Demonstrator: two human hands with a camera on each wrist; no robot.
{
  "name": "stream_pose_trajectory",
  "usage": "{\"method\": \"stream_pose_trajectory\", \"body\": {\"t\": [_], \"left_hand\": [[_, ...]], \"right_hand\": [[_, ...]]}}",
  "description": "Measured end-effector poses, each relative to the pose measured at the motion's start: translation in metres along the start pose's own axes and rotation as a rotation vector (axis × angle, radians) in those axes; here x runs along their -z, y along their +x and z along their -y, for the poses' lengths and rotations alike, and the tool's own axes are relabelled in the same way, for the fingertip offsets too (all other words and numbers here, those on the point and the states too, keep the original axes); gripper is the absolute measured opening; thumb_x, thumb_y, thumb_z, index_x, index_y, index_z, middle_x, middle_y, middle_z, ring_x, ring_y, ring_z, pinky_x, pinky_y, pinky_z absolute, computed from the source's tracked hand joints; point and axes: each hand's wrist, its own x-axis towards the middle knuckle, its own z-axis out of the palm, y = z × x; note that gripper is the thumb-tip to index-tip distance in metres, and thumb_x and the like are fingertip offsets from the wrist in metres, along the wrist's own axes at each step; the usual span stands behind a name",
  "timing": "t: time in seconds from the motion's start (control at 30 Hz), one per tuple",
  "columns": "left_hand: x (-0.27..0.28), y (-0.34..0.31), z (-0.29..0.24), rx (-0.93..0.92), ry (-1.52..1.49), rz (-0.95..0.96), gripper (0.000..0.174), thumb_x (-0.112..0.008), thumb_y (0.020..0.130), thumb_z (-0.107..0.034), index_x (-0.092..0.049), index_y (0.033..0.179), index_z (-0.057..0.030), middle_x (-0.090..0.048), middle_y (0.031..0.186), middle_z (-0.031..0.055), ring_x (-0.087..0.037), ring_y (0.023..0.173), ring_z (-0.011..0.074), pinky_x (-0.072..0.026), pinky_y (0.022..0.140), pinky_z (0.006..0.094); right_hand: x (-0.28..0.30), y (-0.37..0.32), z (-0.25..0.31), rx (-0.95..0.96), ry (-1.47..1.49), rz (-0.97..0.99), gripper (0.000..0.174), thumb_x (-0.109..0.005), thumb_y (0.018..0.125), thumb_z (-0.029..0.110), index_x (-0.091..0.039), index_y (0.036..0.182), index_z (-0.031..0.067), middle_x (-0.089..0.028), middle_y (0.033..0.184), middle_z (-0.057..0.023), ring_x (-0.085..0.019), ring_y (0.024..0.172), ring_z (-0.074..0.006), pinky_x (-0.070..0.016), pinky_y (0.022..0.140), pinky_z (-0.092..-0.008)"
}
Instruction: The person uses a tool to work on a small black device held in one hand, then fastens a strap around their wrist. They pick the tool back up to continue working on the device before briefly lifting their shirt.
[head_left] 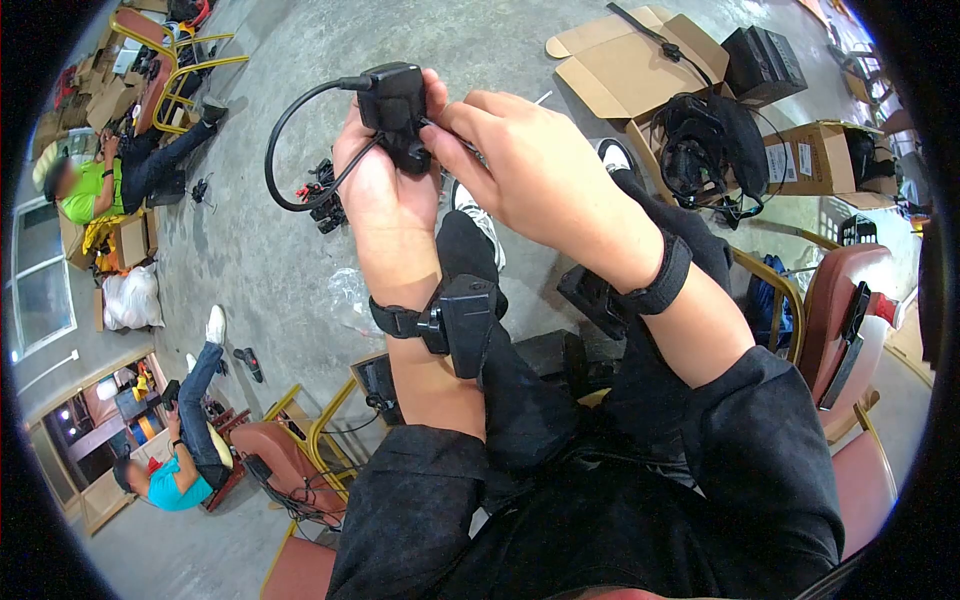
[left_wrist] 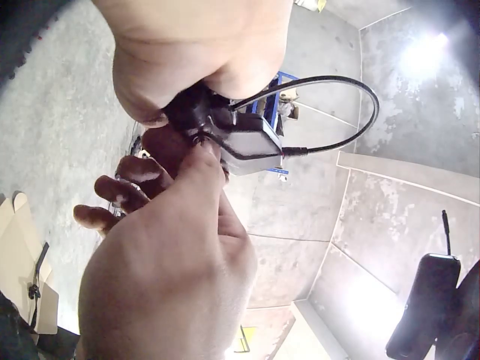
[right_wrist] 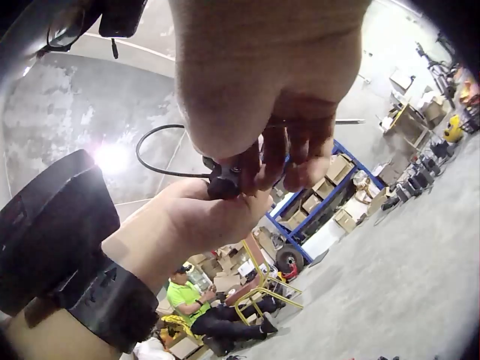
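My left hand (head_left: 392,200) holds a small black device (head_left: 392,98), palm up, with the fingers behind it. A black cable (head_left: 270,150) loops from one end of the device round to its underside. My right hand (head_left: 545,170) is bent over the device from the right, thumb and forefinger right at its lower side. Across the right hand's fingers runs a slender metal tool (right_wrist: 349,121), its pale end sticking out beyond them; its working end is hidden by the hand. In the left wrist view the right thumb presses close against the device (left_wrist: 247,146).
An open cardboard box (head_left: 640,75) and black headgear with straps (head_left: 710,155) lie at the right. Red chairs (head_left: 850,300) stand on both sides. Two seated people are at the left, one in a green shirt (head_left: 92,200), one in a blue shirt (head_left: 175,482).
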Motion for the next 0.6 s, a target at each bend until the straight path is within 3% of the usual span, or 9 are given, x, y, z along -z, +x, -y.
{"method": "stream_pose_trajectory", "body": {"t": [0.3, 0.47, 0.6], "left_hand": [[0.0017, 0.0013, 0.0011, 0.037, -0.061, 0.005, 0.025, -0.049, 0.092, -0.018, -0.057, 0.099, 0.0052, -0.064, 0.094, 0.0205, -0.064, 0.088, 0.0292, -0.0552, 0.079, 0.0356], [0.0051, 0.0002, -0.0001, 0.052, -0.123, 0.079, 0.025, -0.046, 0.09, -0.014, -0.056, 0.101, 0.0062, -0.063, 0.097, 0.0216, -0.064, 0.091, 0.0295, -0.0549, 0.081, 0.0358], [0.0082, 0.0004, -0.0019, 0.072, -0.156, 0.099, 0.027, -0.045, 0.09, -0.014, -0.056, 0.101, 0.007, -0.063, 0.097, 0.0218, -0.064, 0.09, 0.0295, -0.0548, 0.083, 0.0363]], "right_hand": [[-0.0002, 0.0, -0.0007, 0.037, -0.007, -0.017, 0.025, -0.057, 0.09, 0.025, -0.063, 0.082, 0.0019, -0.06, 0.074, -0.0121, -0.063, 0.071, -0.0314, -0.0525, 0.064, -0.041], [-0.0004, 0.0028, 0.002, -0.117, 0.273, 0.027, 0.026, -0.054, 0.092, 0.025, -0.061, 0.085, 0.0005, -0.062, 0.076, -0.0181, -0.062, 0.071, -0.0378, -0.0512, 0.064, -0.0453], [0.0011, 0.0028, 0.0021, -0.129, 0.308, 0.031, 0.027, -0.053, 0.092, 0.025, -0.061, 0.086, 0.0003, -0.062, 0.077, -0.0202, -0.062, 0.072, -0.0388, -0.0506, 0.064, -0.0467]]}}
